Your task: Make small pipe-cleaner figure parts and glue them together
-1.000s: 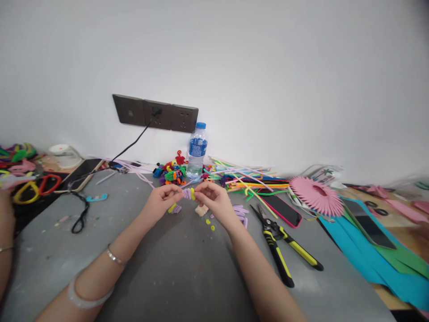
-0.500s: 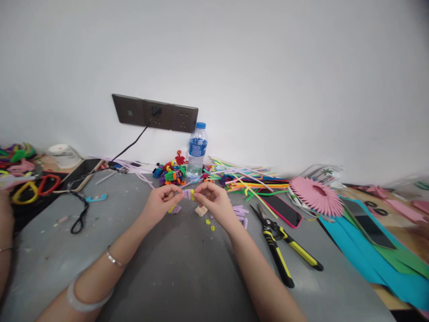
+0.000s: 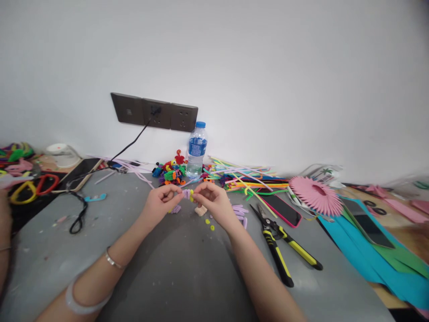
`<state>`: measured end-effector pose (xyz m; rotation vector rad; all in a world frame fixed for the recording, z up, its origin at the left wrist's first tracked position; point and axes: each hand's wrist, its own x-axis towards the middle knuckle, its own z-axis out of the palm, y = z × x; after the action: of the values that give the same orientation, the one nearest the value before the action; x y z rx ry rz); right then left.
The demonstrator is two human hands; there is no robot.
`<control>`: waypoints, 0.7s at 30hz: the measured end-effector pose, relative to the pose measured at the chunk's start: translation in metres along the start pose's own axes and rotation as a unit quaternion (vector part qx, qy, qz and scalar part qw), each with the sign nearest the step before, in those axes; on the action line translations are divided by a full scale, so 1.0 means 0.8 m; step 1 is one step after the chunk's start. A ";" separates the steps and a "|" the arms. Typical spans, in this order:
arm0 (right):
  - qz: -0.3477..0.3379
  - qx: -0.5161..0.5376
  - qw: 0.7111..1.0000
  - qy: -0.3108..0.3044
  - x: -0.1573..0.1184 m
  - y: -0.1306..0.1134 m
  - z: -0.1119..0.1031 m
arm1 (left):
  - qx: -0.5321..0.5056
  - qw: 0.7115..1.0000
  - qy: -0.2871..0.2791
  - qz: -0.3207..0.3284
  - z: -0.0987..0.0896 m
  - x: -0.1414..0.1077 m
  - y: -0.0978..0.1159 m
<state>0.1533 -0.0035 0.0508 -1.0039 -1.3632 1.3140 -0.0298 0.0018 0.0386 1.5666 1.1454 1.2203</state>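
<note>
My left hand [image 3: 160,206] pinches the left end of a small folded purple pipe cleaner piece [image 3: 186,193] between thumb and fingertips. From the other side, my right hand [image 3: 216,205] grips its yellow coiled part [image 3: 191,195] in a pinch. Both hands hover just above the grey table, and the fingertips partly cover the piece. Below them lie a purple-and-yellow piece [image 3: 176,209], a beige block-like piece [image 3: 201,211] and small yellow coils [image 3: 212,228]. Beside my right wrist are several folded purple pipe cleaner pieces [image 3: 239,210].
Yellow-and-black cutters [image 3: 275,232] lie open-jawed right of my arm, near a pink-edged phone [image 3: 284,211]. Behind stand a water bottle [image 3: 197,150], pipe cleaner figures [image 3: 171,172] and loose pipe cleaners [image 3: 258,181]. Another person's arm [image 3: 4,232] and scissors [image 3: 33,190] are at left.
Both hands stay almost in place. The yellow part shows a little differently at my right fingertips, and the whole view has shifted slightly.
</note>
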 end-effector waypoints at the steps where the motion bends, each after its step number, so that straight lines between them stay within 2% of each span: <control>1: 0.001 0.000 1.000 0.001 0.000 -0.001 0.000 | 0.002 1.000 0.005 0.004 0.000 0.000 0.000; 13: -0.014 -0.007 1.000 0.017 -0.003 -0.004 0.003 | 0.046 0.996 0.037 0.069 0.001 -0.006 -0.017; 21: -0.081 -0.062 0.994 0.041 -0.005 -0.003 0.009 | 0.072 0.992 0.052 0.086 0.001 -0.009 -0.007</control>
<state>0.1472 -0.0094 0.0533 -0.9966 -1.4468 1.0675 -0.0311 -0.0034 0.0313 1.7573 1.2091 1.3718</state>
